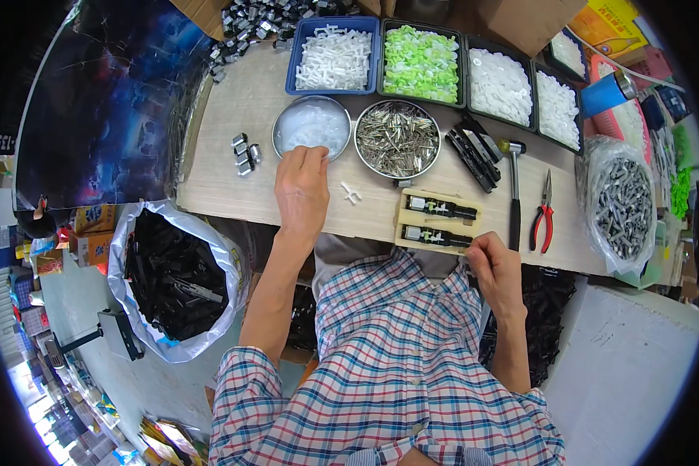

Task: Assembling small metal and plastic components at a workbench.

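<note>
Wooden, pale and slotted, the small jig [436, 221] sits just past my right hand [495, 268], and two black assemblies [440, 208] lie in its grooves, one behind the other. My right fingers [474, 247] are drawn together at the near right corner of the jig, pinching at the end of the nearer black piece [436, 235]; how firmly they grip it I cannot tell. My left hand [301, 190] lies palm down on the light bench [217, 182], fingers held side by side and curled forward, their tips at the near rim of a round metal bowl [312, 124] of clear plastic bits. Whether those fingertips hold anything I cannot tell. Just right of my left hand a small white cross-shaped part [351, 192] lies loose on the bench, between my two hands. Beyond it, right of my left fingertips, stands a second round bowl [397, 140] full of thin metal pins. Left of my left hand sits a little cluster of grey metal clips [245, 153]. Out past my right fingers lie a hammer [513, 190] and red-handled pliers [544, 213], with a clear bag of grey parts [623, 203] further right. Farther off, trays of white [334, 58] and green [421, 62] plastic pieces line the back. Down to the left of my left arm gapes a sack of black parts [175, 276]
</note>
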`<state>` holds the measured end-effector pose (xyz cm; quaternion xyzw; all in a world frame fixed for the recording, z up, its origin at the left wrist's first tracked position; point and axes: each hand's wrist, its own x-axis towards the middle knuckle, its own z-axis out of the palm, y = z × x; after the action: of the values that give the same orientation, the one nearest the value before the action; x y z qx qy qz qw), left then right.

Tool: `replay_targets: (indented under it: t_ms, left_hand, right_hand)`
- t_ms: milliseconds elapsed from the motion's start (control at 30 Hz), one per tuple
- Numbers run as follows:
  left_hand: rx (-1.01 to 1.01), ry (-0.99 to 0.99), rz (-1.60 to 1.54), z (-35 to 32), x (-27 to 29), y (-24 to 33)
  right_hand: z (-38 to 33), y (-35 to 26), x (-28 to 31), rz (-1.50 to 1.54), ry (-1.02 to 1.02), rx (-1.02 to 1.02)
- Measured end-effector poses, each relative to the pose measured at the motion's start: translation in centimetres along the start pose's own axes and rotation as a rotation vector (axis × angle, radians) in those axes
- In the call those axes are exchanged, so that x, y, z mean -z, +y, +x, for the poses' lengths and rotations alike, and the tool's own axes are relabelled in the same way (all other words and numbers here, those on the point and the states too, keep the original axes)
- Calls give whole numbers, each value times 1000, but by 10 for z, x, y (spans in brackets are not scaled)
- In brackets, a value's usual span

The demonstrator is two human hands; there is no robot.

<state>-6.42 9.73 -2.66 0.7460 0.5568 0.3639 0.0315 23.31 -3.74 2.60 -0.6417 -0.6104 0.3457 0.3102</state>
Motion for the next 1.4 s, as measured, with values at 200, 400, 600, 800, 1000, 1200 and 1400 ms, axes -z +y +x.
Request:
replay_targets:
  t_ms: [200,400,600,800,1000,1200,1400]
  left_hand:
    - [1,8,-3,3,-5,-1]
    - [300,111,-269,-9,3,-8]
    - [617,110,-390,-20,20,10]
    - [750,-9,-941,-35,17,37]
    - [762,-244,-1100,-40,14,62]
    - [720,-370,-1110,-41,10,71]
    - [649,-458,-1057,-35,8,75]
  right_hand:
    - [5,-5,-2,5,-95,-27]
    - [9,-2,-6,8,-52,75]
    - [17,-10,-23,117,10,29]
    - [30,-20,-59,294,50,67]
    - [32,-12,-62,391,71,-24]
    - [29,-7,-55,384,57,-24]
    - [31,-3,-38,609,-52,-175]
